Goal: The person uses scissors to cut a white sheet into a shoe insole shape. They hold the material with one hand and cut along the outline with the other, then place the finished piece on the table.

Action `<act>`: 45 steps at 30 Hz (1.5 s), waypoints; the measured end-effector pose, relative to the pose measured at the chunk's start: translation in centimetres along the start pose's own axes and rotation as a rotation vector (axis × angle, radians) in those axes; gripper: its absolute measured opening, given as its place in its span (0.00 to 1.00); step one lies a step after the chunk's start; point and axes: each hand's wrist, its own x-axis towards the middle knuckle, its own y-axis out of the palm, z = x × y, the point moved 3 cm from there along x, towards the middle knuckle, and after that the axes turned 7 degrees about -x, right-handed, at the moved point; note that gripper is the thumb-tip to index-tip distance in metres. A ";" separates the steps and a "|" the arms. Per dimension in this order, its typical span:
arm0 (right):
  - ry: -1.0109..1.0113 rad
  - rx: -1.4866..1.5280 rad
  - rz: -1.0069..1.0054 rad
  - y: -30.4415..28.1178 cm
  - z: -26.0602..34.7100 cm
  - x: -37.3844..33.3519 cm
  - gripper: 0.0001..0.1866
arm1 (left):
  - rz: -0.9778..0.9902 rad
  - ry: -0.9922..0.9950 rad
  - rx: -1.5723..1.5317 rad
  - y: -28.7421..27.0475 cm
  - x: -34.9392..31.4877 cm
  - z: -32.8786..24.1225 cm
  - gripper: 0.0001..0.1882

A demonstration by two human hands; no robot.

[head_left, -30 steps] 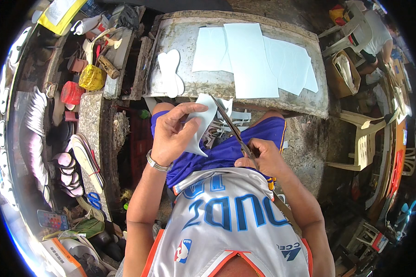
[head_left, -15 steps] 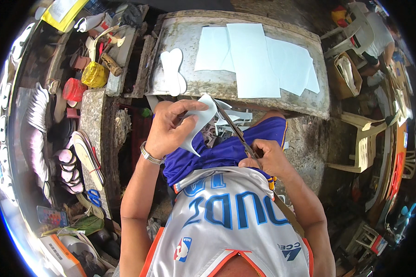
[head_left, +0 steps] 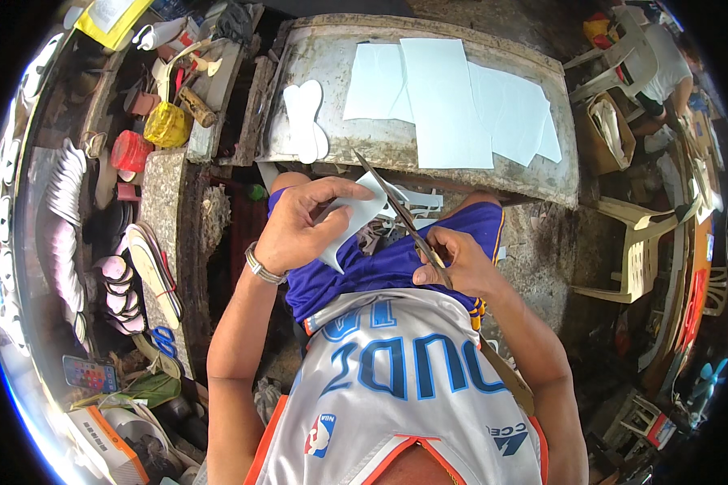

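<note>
Scissors [head_left: 415, 234]: tip had moved past white sheet [head_left: 362, 212]
Left hand [head_left: 299, 225]: fingers pinched sheet
Right hand [head_left: 463, 263]: closed around scissors

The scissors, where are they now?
In the head view's centre, the scissors are in the right hand, beside the white sheet in the left hand.

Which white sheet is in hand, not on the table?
The small curling piece pinched in the left hand, beside the scissors in the right hand. The larger sheets lie flat on the table.
</note>
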 end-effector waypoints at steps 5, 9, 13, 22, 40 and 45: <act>0.016 0.022 0.017 0.1 0.2 -0.1 0.32 | 0.013 -0.032 0.000 -0.1 -0.2 -0.1 0.18; -0.011 0.081 0.015 0.2 0.4 -0.2 0.32 | 0.041 -0.033 0.010 -0.1 -0.3 -0.2 0.18; -0.001 0.023 0.008 0.2 0.4 -0.1 0.32 | 0.052 -0.027 0.009 0.0 -0.2 -0.3 0.18; -0.037 0.026 -0.070 0.1 0.5 -0.2 0.34 | 0.060 -0.014 0.016 -0.1 -0.1 -0.3 0.17; 0.000 -0.102 0.019 -2.5 1.2 -1.3 0.33 | 0.259 0.029 0.104 -2.1 1.1 -0.1 0.10; -0.003 -0.146 0.031 -3.1 1.2 -1.5 0.32 | 0.299 -0.037 0.015 -2.6 1.5 -0.1 0.09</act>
